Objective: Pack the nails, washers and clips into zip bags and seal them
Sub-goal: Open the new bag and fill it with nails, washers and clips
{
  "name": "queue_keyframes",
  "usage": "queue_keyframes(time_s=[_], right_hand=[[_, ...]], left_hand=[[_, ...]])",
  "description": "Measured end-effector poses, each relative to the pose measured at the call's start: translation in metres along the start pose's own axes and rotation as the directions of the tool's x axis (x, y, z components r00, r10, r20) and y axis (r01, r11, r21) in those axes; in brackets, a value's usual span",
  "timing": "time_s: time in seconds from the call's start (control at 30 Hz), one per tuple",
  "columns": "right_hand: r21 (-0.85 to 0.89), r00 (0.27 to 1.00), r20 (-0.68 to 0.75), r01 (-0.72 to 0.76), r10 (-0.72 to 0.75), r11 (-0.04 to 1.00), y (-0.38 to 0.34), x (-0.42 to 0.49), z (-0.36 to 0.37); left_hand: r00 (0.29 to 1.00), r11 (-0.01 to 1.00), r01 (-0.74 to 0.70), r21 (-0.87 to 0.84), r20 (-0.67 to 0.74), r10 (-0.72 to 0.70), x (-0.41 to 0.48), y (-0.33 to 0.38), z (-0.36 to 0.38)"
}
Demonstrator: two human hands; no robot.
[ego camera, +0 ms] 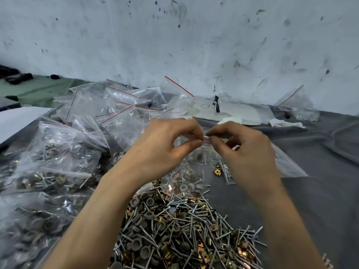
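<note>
The zip bag (289,166) hangs above the middle of the tabletop (322,187), beyond the loose pile (174,226) of nails, washers and clips at the near edge. Its zip strip (206,142) runs level, left to right. The left hand (169,146) and right hand (246,150) each pinch the strip between thumb and forefinger, fingertips almost touching. Both hands are equally near. Sealing probably requires each pinch to travel outward along the strip.
</note>
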State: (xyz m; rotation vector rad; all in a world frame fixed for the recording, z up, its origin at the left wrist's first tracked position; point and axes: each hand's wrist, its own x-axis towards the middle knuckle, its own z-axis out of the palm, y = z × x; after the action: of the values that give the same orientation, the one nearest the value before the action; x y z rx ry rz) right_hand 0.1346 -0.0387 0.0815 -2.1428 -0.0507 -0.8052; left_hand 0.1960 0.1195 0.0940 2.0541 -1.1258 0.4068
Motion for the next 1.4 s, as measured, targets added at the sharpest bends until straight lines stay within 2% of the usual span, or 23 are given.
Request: queue_keyframes(time_s=[0.13,0.23,0.27,0.33,0.43,0.53,0.6,0.7,0.8,1.03,1.3,1.4], right_hand=[[0.088,0.997,-0.074,-0.03,0.037,0.996,0.003,0.001,-0.004],[0.082,0.979,-0.131,-0.145,0.155,0.986,0.011,0.004,-0.006],[0.024,0.976,-0.076,-0.204,0.205,0.979,0.015,0.004,-0.005],[-0.135,0.939,0.121,-0.307,0.323,0.942,0.024,0.003,0.0],[-0.277,0.814,0.37,-0.364,0.448,0.889,0.036,-0.002,0.016],[-0.346,0.756,0.447,-0.347,0.478,0.872,0.049,-0.01,0.041],[-0.28,0.757,0.45,-0.383,0.473,0.88,0.055,-0.016,0.058],[-0.319,0.808,0.42,-0.295,0.413,0.901,0.062,-0.023,0.08],[-0.363,0.837,0.372,-0.266,0.401,0.893,0.065,-0.026,0.09],[-0.345,0.879,0.314,-0.248,0.36,0.905,0.07,-0.028,0.092],[-0.433,0.848,0.419,-0.127,0.324,0.892,0.072,-0.028,0.092],[-0.436,0.845,0.413,-0.144,0.339,0.889,0.071,-0.027,0.092]], left_hand=[[0.999,1.0,0.0,0.002,-0.034,0.0,0.0,-0.002,-0.002],[0.998,1.0,0.01,0.009,-0.067,-0.01,0.0,-0.005,-0.005],[0.997,1.0,0.02,0.012,-0.073,-0.02,-0.001,-0.007,-0.006],[0.995,0.999,0.04,0.025,-0.089,-0.038,-0.001,-0.009,-0.007],[0.988,0.997,0.078,0.028,-0.135,-0.074,-0.001,-0.013,-0.01],[0.966,0.99,0.142,0.006,-0.221,-0.137,-0.001,-0.02,-0.016],[0.942,0.984,0.176,0.002,-0.29,-0.168,-0.001,-0.024,-0.021],[0.922,0.979,0.202,-0.002,-0.336,-0.191,-0.001,-0.026,-0.023],[0.923,0.978,0.208,0.0,-0.332,-0.196,-0.001,-0.026,-0.022],[0.928,0.977,0.211,-0.022,-0.31,-0.207,-0.001,-0.025,-0.022],[0.934,0.978,0.202,-0.045,-0.291,-0.207,-0.002,-0.024,-0.023],[0.936,0.979,0.201,-0.044,-0.285,-0.205,-0.002,-0.024,-0.024]])
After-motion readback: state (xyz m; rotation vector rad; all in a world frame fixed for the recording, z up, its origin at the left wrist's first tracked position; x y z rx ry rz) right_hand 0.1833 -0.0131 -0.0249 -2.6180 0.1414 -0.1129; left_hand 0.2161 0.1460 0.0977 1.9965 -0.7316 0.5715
